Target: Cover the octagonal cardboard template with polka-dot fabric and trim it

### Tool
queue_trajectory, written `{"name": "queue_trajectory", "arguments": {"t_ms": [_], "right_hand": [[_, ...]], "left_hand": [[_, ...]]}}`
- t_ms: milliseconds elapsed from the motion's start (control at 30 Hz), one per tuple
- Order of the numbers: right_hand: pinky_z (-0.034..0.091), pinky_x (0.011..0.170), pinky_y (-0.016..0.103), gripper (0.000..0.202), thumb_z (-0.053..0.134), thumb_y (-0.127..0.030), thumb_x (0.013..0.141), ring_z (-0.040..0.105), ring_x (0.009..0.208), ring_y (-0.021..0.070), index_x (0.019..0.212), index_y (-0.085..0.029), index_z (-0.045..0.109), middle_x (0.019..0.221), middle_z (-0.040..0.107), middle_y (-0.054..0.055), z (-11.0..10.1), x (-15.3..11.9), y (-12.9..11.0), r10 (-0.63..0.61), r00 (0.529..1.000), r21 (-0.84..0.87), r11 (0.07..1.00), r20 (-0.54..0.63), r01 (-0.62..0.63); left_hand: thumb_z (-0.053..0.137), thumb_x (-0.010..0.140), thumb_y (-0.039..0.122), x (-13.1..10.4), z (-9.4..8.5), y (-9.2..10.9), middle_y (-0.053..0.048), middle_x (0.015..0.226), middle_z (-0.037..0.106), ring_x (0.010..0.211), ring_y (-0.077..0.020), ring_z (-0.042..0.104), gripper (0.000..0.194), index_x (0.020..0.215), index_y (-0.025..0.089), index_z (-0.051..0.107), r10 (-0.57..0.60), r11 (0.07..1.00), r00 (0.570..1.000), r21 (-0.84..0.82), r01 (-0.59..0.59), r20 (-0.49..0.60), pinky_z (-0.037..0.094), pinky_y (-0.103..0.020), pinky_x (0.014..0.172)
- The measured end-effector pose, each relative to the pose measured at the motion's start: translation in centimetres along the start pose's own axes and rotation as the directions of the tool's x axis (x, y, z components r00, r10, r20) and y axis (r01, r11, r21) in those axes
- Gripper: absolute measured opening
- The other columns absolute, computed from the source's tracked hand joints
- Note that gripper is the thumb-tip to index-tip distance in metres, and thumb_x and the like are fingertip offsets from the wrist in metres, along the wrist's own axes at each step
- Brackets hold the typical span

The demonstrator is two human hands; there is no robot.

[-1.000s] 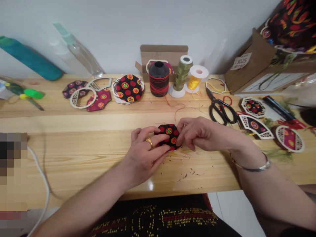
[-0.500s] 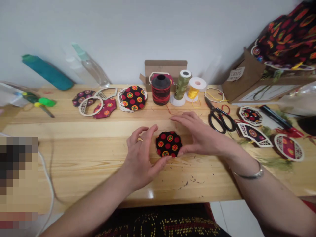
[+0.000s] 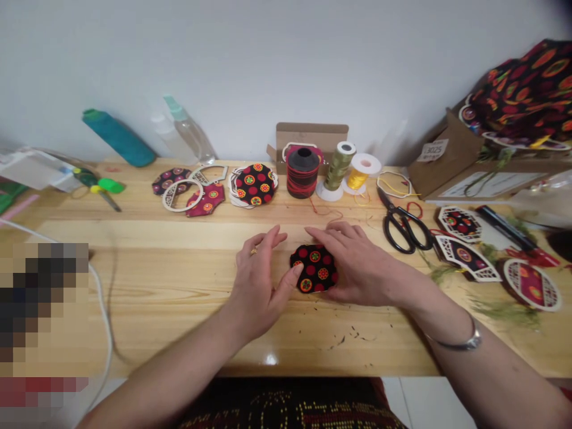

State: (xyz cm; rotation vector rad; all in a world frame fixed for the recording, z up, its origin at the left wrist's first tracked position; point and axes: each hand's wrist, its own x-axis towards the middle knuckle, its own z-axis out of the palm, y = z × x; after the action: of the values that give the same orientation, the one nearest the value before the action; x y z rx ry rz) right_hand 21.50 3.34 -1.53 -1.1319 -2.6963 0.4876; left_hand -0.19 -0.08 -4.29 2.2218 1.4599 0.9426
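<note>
A black fabric-covered piece [image 3: 315,269], roughly octagonal with red dots and flower prints, is at the front middle of the table. My right hand [image 3: 357,265] grips its right edge, with fingers along the far side and the thumb near the close edge. On the left, my left hand [image 3: 261,280] is open. Its thumb tip touches the piece's left part and its other fingers stretch forward. The piece's right edge and underside are hidden.
Behind stand a red-and-black thread spool [image 3: 302,174], a green spool [image 3: 338,170] and a yellow spool [image 3: 360,173]. Black scissors [image 3: 404,226] lie right. Patterned pieces [image 3: 252,185] and wooden frames are at back left. A cardboard box [image 3: 451,161] stands back right; a white cable [image 3: 102,304] runs left.
My right hand has closed in around the right edge of the fabric piece. My left thumb has moved up from its near edge onto its left part. The camera view has shifted slightly.
</note>
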Motion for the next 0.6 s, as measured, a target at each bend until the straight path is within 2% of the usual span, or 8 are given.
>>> {"name": "queue_trajectory", "arguments": {"t_ms": [367, 500, 600], "right_hand": [[0.039, 0.094, 0.047, 0.085, 0.068, -0.041, 0.074, 0.044, 0.112, 0.0329, 0.144, -0.010, 0.030, 0.122, 0.056, 0.017, 0.1, 0.0, 0.4, -0.042, 0.999, 0.006, 0.999, -0.005, 0.042], [0.037, 0.096, 0.048, 0.092, 0.069, -0.040, 0.074, 0.042, 0.113, 0.0338, 0.147, -0.007, 0.023, 0.125, 0.055, 0.018, 0.4, 0.1, 0.7, -0.054, 0.998, -0.001, 0.999, -0.037, 0.054], [0.037, 0.096, 0.050, 0.099, 0.069, -0.039, 0.073, 0.041, 0.115, 0.0345, 0.150, -0.010, 0.013, 0.125, 0.054, 0.018, 0.2, 0.0, 0.7, -0.065, 0.993, 0.001, 0.998, -0.102, 0.065]], "left_hand": [[0.057, 0.087, 0.031, 0.2, 0.0, 0.0, -0.015, 0.124, 0.060, 0.117, -0.0280, 0.049, 0.058, 0.138, 0.017, 0.033, -0.046, 0.997, 0.998, -0.064, 0.048, 0.034, 0.040, -0.053, 0.098], [0.057, 0.086, 0.035, 0.7, 0.0, 0.0, -0.017, 0.129, 0.057, 0.119, -0.0264, 0.053, 0.058, 0.136, 0.016, 0.037, -0.193, 0.949, 0.978, -0.238, 0.206, 0.077, 0.040, -0.050, 0.100], [0.063, 0.082, 0.037, 1.3, -0.2, 0.3, -0.018, 0.132, 0.056, 0.122, -0.0269, 0.053, 0.063, 0.136, 0.016, 0.038, -0.315, 0.846, 0.941, -0.411, 0.339, 0.128, 0.043, -0.048, 0.099]]}}
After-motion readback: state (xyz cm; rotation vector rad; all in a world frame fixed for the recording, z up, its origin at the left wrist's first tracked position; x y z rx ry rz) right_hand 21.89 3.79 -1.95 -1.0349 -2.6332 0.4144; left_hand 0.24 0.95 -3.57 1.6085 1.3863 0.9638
